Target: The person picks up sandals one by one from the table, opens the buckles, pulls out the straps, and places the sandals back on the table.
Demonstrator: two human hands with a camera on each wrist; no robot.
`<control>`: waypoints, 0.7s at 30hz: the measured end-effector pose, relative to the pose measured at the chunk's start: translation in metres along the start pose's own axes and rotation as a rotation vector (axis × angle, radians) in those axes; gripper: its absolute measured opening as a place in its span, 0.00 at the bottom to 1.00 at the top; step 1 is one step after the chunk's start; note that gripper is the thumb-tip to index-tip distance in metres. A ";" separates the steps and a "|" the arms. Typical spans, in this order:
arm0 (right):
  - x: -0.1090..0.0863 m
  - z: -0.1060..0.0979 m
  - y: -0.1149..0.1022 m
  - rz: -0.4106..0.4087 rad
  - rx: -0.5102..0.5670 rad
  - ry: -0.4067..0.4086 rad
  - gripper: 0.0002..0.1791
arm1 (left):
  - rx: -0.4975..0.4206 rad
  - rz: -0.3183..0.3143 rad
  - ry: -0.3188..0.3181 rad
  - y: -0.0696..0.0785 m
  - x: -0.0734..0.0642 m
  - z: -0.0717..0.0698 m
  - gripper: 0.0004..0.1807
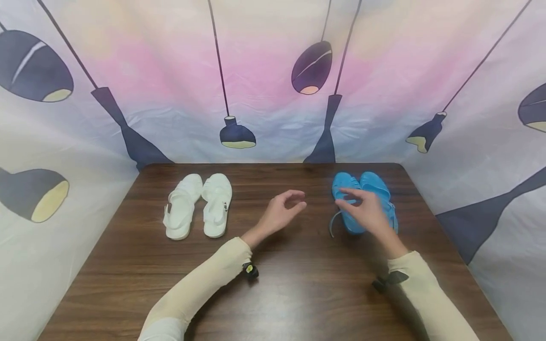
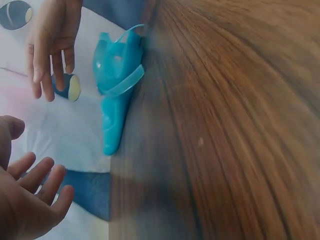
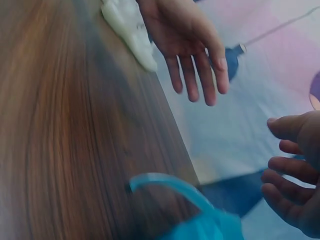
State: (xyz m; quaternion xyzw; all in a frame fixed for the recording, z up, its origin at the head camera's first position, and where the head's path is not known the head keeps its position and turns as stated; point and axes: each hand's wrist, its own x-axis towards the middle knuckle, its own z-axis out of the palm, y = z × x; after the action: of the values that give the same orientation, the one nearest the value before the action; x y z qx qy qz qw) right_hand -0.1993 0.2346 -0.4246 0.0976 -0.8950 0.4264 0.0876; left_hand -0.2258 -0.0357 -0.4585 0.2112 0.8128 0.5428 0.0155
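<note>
A pair of blue sandals [image 1: 373, 182] lies on the right side of the wooden table, toes toward the back. One loose strap [image 1: 334, 224] sticks out on their left side. My right hand [image 1: 368, 208] hovers over this pair, fingers apart from the thumb and nothing held. Over the middle of the table is my left hand [image 1: 278, 210], its fingers loosely bent and holding nothing. Both palms face each other. In the right wrist view the blue strap [image 3: 172, 181] curves up below the right hand [image 3: 300, 170]. A pair of white sandals [image 1: 216, 203] stands left of the left hand.
The brown wooden table [image 1: 273, 293] reaches a cloth backdrop [image 1: 264, 71] printed with hanging lamps at its back edge. Cloth also hangs along the left and right sides. A small dark device [image 1: 250, 271] is strapped at the left wrist, another [image 1: 390, 281] at the right.
</note>
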 end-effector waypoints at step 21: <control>-0.001 -0.029 0.041 0.120 -0.386 -0.071 0.23 | 0.044 -0.099 -0.228 0.015 0.044 0.085 0.33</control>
State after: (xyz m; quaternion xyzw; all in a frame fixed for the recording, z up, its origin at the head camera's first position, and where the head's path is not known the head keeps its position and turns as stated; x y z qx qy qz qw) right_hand -0.2067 0.2828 -0.4373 0.0403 -0.9668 0.2480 0.0476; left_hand -0.2389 0.0596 -0.4708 0.2313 0.8269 0.4958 0.1302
